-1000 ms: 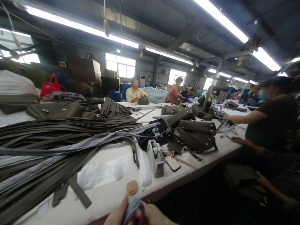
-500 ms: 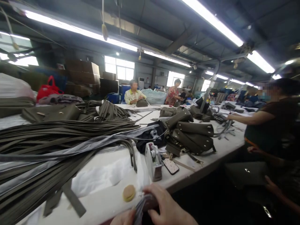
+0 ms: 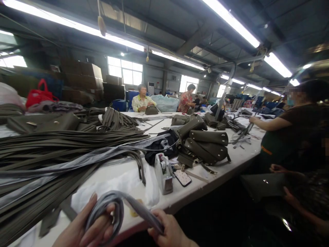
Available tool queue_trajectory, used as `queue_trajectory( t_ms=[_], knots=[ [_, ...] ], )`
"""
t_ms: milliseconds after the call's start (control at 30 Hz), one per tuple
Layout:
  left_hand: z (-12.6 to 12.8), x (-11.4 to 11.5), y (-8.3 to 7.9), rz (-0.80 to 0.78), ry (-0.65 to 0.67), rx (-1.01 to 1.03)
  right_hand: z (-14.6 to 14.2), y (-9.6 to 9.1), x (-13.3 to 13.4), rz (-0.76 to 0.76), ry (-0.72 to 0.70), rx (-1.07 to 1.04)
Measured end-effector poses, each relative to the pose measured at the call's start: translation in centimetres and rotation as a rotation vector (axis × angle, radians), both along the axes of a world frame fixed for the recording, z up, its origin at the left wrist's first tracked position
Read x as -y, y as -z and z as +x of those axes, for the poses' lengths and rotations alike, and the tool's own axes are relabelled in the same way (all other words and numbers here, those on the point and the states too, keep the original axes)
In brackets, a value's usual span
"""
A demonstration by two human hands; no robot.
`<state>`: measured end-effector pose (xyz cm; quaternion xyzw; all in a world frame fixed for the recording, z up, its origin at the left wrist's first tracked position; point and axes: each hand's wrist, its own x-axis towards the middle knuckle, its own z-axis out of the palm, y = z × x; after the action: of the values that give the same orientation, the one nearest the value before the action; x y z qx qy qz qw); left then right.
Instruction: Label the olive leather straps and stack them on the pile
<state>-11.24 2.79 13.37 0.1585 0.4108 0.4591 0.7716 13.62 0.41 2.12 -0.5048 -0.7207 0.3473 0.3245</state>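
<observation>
A long strap [image 3: 137,204], wrapped in thin greyish film, runs looped between my two hands at the table's near edge. My left hand [image 3: 82,224] is closed around the coiled part, with fingers passing through the loop. The strap's other end is gripped by my right hand [image 3: 171,229], thumb and fingers closed on it. Behind the strap a yellowish round piece [image 3: 133,212] is partly hidden on the table. White cloth-like sheeting [image 3: 102,187] lies just beyond my left hand.
Many dark straps [image 3: 64,144] spread over the left of the table. Beyond my right hand stand a tape dispenser [image 3: 163,175], a phone [image 3: 183,177] and a pile of dark bags [image 3: 205,144]. People work across the table and at right, one holding a dark bag [image 3: 264,185].
My hands have moved apart, the left one leftward and up. The strap, bunched low between them before, now shows as a coil with a stretch running to my right hand. The view has shifted slightly.
</observation>
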Motion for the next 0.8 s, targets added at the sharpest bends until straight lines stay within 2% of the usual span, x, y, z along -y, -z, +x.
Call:
queue_trajectory(
  t_ms=[100,167,233,300,333,400,467,500,567,633,733,800],
  knots=[
    [-0.3,0.0,-2.7,0.101,-0.108,0.110,-0.5,-1.0,1.4,-0.112,-0.088,-0.039],
    [0.3,-0.6,-2.8,0.276,-0.178,0.176,-1.2,-2.0,2.5,-0.274,-0.207,-0.072],
    [1.4,-1.5,-1.2,0.444,-0.287,0.101,-1.8,-3.0,3.5,-0.386,-0.378,-0.128],
    [2.7,-1.9,1.7,0.633,-0.370,-0.202,-2.0,-3.9,4.1,-0.423,-0.477,-0.217],
    [3.4,-1.7,3.3,0.725,-0.329,-0.444,-1.8,-4.2,4.2,-0.414,-0.464,-0.272],
    [4.5,-0.6,6.1,0.914,-0.106,-0.868,-0.9,-4.6,3.6,-0.385,-0.318,-0.359],
    [5.2,0.9,7.8,1.067,0.165,-1.118,0.4,-4.8,2.2,-0.353,-0.165,-0.340],
    [5.2,1.5,8.1,1.103,0.274,-1.168,1.1,-4.8,1.3,-0.327,-0.138,-0.275],
    [5.1,2.1,8.0,1.040,0.424,-1.133,2.3,-5.0,-0.5,-0.236,-0.151,-0.087],
    [4.7,2.0,7.2,0.843,0.484,-0.940,3.0,-4.9,-1.9,-0.101,-0.156,0.092],
    [4.2,1.1,6.2,0.600,0.479,-0.585,3.1,-4.1,-3.0,0.028,-0.083,0.262],
    [3.7,0.6,5.9,0.512,0.437,-0.417,2.8,-3.1,-3.0,-0.002,-0.049,0.300]
  ],
)
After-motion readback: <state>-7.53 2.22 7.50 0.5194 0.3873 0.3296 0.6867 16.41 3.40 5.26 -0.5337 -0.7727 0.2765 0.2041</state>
